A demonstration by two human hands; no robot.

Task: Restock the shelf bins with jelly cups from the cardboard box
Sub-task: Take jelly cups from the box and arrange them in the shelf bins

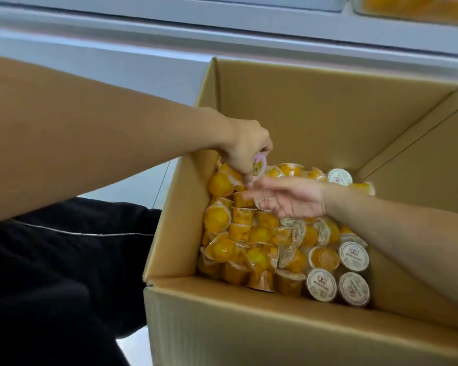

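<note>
Dozens of jelly cups [262,244] heaped in the open cardboard box [249,313], filling its floor from the left wall to near the right wall; orange fruit showing through clear sides, white printed lids facing up along the near right corner. Left hand [245,149] reaching over the box's left wall near the far left corner, fingers curled down and pinching one pink-lidded cup [337,165] just above the heap. Right hand [291,198] stretched in from the right across the middle of the heap, palm turned up, fingers loosely extended toward the left hand, fingertips nearly meeting it; blurred, so cannot tell whether anything lies beneath the fingers. Forearm resting across the box's right side. Black trousers [64,273] left of the box. Shelf bin [413,6] with orange contents at the far upper right.
</note>
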